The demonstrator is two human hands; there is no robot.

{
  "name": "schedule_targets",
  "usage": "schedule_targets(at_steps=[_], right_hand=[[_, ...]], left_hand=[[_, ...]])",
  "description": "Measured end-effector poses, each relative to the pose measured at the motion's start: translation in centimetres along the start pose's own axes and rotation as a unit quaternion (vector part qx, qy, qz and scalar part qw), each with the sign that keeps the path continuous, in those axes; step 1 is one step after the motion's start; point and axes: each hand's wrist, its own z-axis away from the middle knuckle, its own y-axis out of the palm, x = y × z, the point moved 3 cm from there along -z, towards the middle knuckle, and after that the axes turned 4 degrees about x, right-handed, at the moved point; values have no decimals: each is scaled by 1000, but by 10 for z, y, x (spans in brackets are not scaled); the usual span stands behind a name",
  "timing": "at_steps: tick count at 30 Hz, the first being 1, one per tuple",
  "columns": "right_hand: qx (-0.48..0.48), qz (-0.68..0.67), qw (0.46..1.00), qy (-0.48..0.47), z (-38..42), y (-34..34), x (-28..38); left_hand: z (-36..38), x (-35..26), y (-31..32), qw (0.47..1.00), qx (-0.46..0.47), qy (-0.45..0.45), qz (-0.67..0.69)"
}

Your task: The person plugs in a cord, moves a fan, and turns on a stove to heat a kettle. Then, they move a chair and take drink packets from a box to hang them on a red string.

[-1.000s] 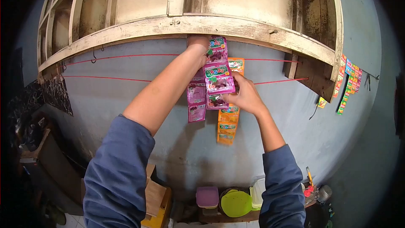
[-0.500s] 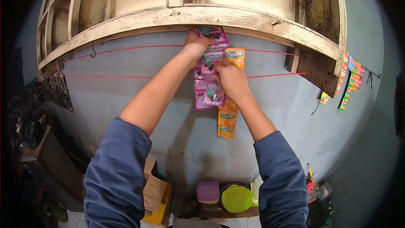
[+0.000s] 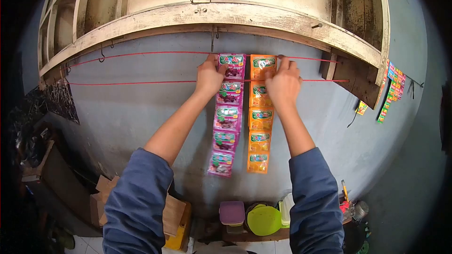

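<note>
While both arms reach up to the blue wall, the left hand (image 3: 208, 76) rests against the left edge of a purple sachet strip (image 3: 226, 115), its fingers curled at the top packet where the strip hangs from the upper red string (image 3: 141, 54); whether the fingers pinch the packet or only press on it cannot be told. The right hand (image 3: 284, 81) sits just right of an orange sachet strip (image 3: 260, 118), fingertips up at the string and touching the top orange packet's right edge; its grip is likewise unclear, the fingers half closed. Between the two hands the strips hang side by side, purple on the left and orange on the right, each running down past a lower red string (image 3: 132, 83). Above the hands runs a worn white wooden shelf (image 3: 197, 16) with a hook (image 3: 101, 54) under its beam, well left of the left hand. Far right of the right hand, more coloured sachets (image 3: 391, 89) hang. Below the sleeves stand a purple container (image 3: 231, 212) and a green lid (image 3: 263, 220).
</note>
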Motion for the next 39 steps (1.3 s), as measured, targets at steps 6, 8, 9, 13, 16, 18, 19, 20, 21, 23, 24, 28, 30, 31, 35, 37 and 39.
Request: schedule_targets(at_steps=[6,8,9,13,16,18,19,20,21,23,24,28,30,31,35,37,39], right_hand=[[163,-91,976,110,-12,29,-32],[184,-116,973,74,-7,39,-27],[154,-94,983,46,-4,36,-23],[118,-12,993,18,10,30,-19],[15,-98,994,-51,46,-3,-2],[25,-338,939,-56,90,-39,11],[82,-353,931,-46,117,-57,16],[146,-365,918,-49,150,-67,12],[237,-406,881,-41,186,-73,6],[411,-530,741,40,252,-63,-13],[472,-572,654,146,290,-47,-18],[582,-526,517,343,422,-23,-4],[622,-482,528,320,458,-20,18],[627,-477,527,318,465,-15,31],[667,-476,515,251,486,21,112],[678,-472,509,242,497,47,159],[684,-445,526,242,528,77,197]], left_hand=[[4,8,2,982,-92,36,-159],[1,17,4,998,-40,-13,-52],[3,14,1,996,-41,5,-74],[25,9,-9,997,-2,-70,-36],[92,-6,-37,989,-32,85,-115],[166,-7,-65,996,-50,43,-66],[204,-1,-81,996,-36,56,-59],[244,5,-96,999,-13,24,-40],[287,17,-109,999,-15,-44,-3],[372,46,-129,963,-54,-258,57],[415,56,-141,936,-87,-332,73],[529,68,-196,838,-113,-534,-14],[551,73,-222,833,-133,-537,-15],[554,82,-234,843,-151,-515,-16],[544,137,-271,842,-202,-499,-8],[542,180,-287,849,-170,-500,14],[547,236,-305,860,-125,-491,59]])
